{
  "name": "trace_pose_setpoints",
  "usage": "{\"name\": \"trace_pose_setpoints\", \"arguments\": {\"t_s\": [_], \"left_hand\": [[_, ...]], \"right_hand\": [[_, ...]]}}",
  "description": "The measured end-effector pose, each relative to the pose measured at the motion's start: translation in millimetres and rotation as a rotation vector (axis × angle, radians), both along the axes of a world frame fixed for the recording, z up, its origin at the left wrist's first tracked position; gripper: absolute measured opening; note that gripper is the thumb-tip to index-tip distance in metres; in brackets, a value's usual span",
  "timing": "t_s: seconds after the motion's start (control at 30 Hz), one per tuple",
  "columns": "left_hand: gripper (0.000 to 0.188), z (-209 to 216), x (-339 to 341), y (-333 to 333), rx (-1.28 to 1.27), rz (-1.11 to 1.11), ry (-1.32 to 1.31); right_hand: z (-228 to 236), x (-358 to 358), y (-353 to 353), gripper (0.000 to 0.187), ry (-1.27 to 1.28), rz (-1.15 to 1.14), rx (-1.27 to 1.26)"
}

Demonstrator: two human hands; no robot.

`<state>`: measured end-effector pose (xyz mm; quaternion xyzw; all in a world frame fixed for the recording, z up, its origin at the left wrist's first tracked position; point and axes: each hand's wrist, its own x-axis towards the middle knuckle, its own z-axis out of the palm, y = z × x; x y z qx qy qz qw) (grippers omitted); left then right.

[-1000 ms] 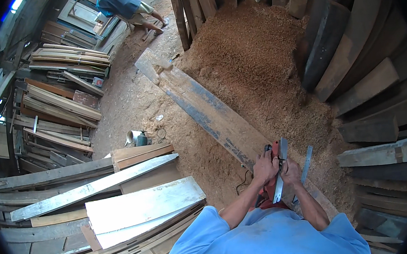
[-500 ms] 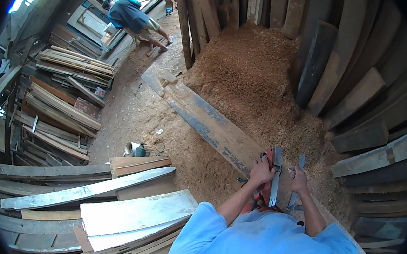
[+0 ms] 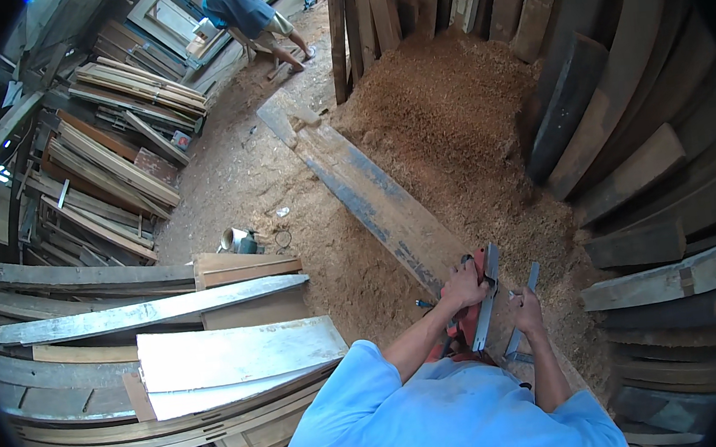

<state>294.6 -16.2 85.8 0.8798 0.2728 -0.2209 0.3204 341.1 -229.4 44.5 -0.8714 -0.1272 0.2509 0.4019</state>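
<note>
A red electric hand planer (image 3: pixel 469 320) is tipped on its side in front of me, its long grey metal sole (image 3: pixel 486 310) turned to the right. My left hand (image 3: pixel 463 286) grips the planer near its far end. To the right of it, my right hand (image 3: pixel 526 309) is closed on a thin grey metal bar (image 3: pixel 533 277) that shows beyond and below the fingers. Whether the bar joins the planer, I cannot tell. Beneath both lies a long, worn wooden plank (image 3: pixel 377 200) with dark bluish patches, running away to the far left.
Wood shavings (image 3: pixel 442 114) heap beyond the plank. Boards (image 3: pixel 599 151) lean along the right side; stacked timber (image 3: pixel 116 181) and white panels (image 3: pixel 238 357) lie left. A whitish can (image 3: pixel 232 240) stands on the ground. Far off, another person (image 3: pixel 242 16) bends over.
The view has shifted slightly, so the background sits a little higher and further right. Both hands keep their holds, and the planer has turned slightly.
</note>
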Motion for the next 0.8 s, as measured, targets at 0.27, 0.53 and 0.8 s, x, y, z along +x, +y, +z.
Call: {"name": "trace_pose_setpoints", "arguments": {"t_s": [0.27,0.53,0.8], "left_hand": [[0.071,-27,6,-10,0.033,0.017,-0.076],[0.076,-35,-6,-2,0.101,-0.085,-0.216],[0.071,-40,-9,-1,0.13,-0.103,-0.27]], "right_hand": [[-17,5,-21,0.042,-0.03,0.076,0.035],[-7,-10,-8,0.03,0.155,-0.064,0.122],[20,-4,-6,0.022,0.303,-0.157,0.408]]}}
